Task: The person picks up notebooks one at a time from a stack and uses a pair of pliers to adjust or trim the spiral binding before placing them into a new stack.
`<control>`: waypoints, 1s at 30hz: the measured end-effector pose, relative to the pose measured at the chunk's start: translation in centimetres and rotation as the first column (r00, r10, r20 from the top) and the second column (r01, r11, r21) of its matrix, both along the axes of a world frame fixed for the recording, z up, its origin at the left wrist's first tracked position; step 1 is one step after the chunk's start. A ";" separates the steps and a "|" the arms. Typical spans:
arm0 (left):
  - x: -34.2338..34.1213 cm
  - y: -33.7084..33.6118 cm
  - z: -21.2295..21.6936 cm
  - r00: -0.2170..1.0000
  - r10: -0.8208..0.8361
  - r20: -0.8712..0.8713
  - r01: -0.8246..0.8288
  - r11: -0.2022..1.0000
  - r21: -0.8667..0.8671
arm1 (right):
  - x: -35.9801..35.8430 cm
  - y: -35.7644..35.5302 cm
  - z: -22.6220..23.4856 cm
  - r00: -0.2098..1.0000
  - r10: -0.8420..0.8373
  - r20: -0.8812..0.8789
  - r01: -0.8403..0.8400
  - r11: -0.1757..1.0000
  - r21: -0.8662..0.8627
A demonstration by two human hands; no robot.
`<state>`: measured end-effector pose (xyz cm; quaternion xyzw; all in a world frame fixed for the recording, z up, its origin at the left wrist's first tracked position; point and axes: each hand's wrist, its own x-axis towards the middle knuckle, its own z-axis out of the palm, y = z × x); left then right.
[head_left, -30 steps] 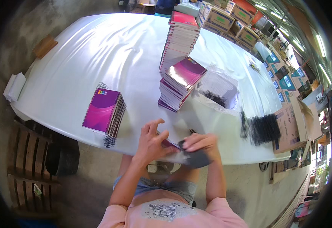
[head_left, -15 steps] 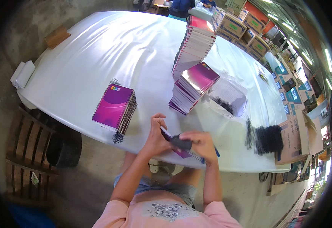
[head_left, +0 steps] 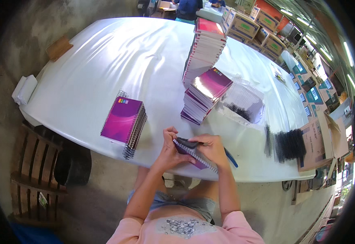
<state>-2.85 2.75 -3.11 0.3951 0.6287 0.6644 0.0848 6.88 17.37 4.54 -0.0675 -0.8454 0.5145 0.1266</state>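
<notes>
My left hand point(head_left: 171, 152) is closed around a small purple notebook point(head_left: 202, 164) at the table's near edge. A wire spiral point(head_left: 195, 155) runs along the notebook's upper right edge. In the fingers of my right hand point(head_left: 211, 147) is a dark black piece point(head_left: 187, 142), lying against the far end of the spiral; its exact kind is unclear. Beside my right hand, a blue-handled tool point(head_left: 231, 157) rests on the table, partly hidden by the hand. To the left stands a stack of spiral-bound purple notebooks point(head_left: 122, 118), coils showing along its sides.
Beyond my hands stand a leaning pile of purple notebooks point(head_left: 212, 83) and a taller red-topped stack point(head_left: 210, 26). A white wrapper point(head_left: 252, 97) holds dark coils. Black spirals point(head_left: 285, 145) spill by an open carton point(head_left: 313, 142). A wooden chair point(head_left: 35, 175) is at lower left.
The black piece has moved left and up along the spiral with my right hand, uncovering more of the coil. More of the blue-handled tool shows. The view has shifted slightly.
</notes>
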 end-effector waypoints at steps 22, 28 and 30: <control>4.1 -2.2 5.2 0.875 0.475 -0.096 -0.436 0.858 0.271 | 8.8 -4.2 -1.2 0.791 -0.599 -0.127 0.608 0.793 0.042; 4.2 -2.2 5.8 0.810 0.553 -0.193 -0.461 0.805 0.374 | 7.2 -7.9 3.1 0.941 -0.143 -0.307 0.267 0.872 0.410; 4.2 -2.3 5.8 0.789 0.576 -0.214 -0.469 0.789 0.397 | 6.9 -8.1 3.4 0.916 -0.182 -0.357 0.337 0.832 0.441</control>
